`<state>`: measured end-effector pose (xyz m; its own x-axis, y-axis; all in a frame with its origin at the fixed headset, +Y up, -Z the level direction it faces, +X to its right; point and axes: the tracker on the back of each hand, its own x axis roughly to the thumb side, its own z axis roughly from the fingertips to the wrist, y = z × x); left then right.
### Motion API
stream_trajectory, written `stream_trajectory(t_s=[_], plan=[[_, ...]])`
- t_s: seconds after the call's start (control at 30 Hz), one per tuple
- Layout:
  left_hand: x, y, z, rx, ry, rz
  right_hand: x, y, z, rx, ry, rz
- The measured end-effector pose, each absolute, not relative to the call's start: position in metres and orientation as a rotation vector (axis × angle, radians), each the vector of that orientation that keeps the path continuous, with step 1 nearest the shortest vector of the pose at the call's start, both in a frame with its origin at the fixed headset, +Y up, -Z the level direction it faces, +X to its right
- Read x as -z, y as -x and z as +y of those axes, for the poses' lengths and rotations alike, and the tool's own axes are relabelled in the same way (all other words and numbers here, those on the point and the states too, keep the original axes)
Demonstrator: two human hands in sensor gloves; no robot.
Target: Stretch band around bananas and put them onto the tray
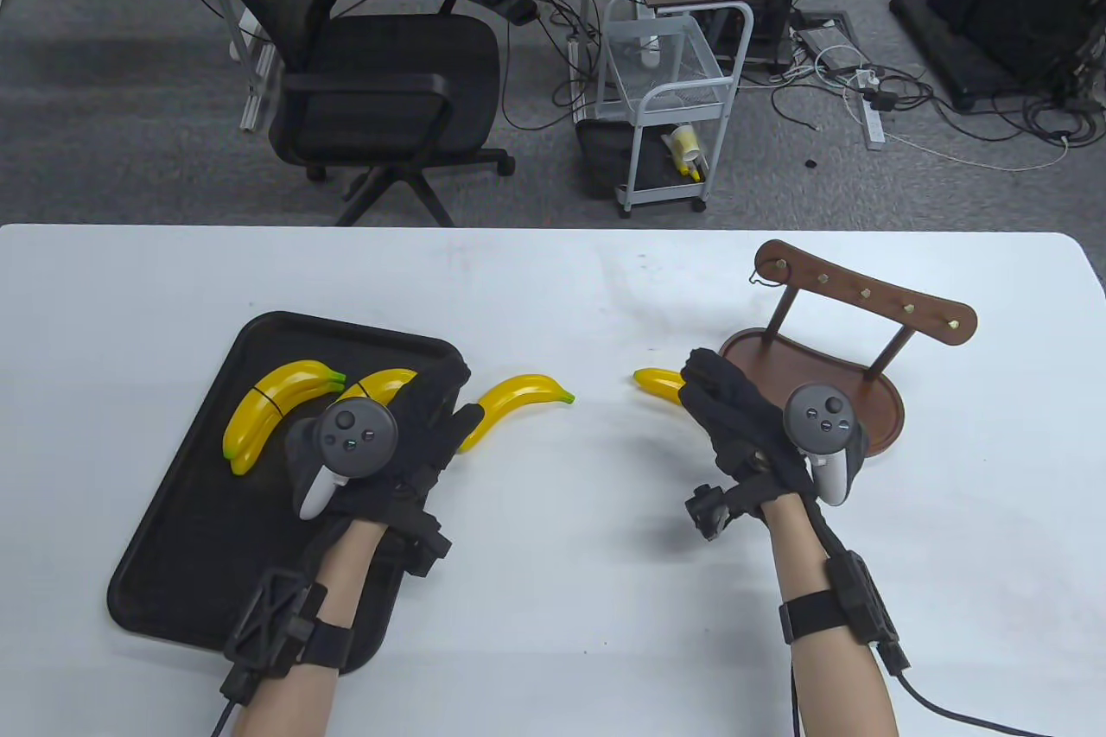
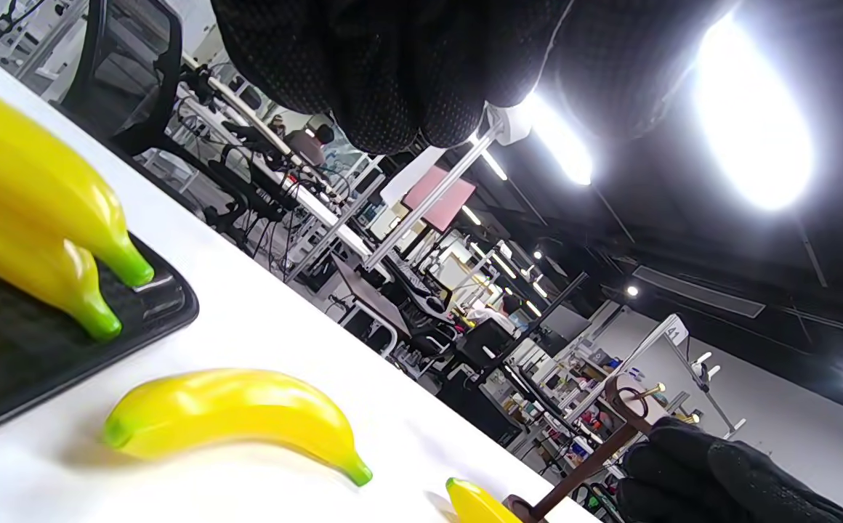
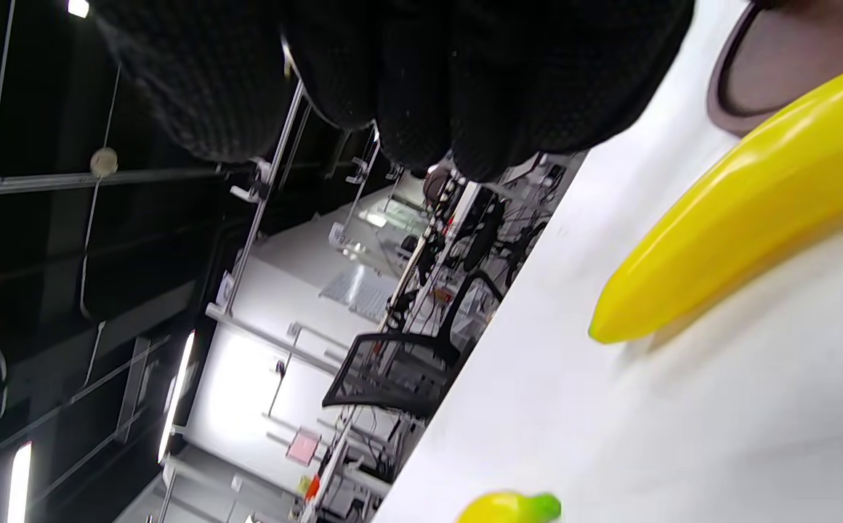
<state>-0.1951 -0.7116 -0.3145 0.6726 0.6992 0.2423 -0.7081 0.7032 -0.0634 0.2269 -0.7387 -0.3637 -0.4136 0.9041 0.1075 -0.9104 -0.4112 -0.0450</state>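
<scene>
Table view: glossy yellow bananas (image 1: 281, 413) w/ green tips, band-tied on tray (image 1: 181, 512); both hands' fingers relaxed, gripping nothing.

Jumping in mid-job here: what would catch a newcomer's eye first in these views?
Bright yellow against black: a banded pair of bananas lies on the black tray at the table's left. A loose banana lies on the white table between the gloved hands, and another banana peeks out beside the right hand, in front of the wooden hook stand.
</scene>
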Motion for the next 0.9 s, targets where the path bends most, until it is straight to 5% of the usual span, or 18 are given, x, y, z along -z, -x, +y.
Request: stream_trajectory(t_s=[0.47,0.9], plan=[[0.315,0.188,-0.725,-0.799,0.025,-0.281,0.402,-0.271,-0.744,-1.713,0.388,-0.177],[0.316,0.191,-0.725,-0.800,0.038,-0.268,0.439,-0.263,-0.755,-1.498,0.511,-0.181]])
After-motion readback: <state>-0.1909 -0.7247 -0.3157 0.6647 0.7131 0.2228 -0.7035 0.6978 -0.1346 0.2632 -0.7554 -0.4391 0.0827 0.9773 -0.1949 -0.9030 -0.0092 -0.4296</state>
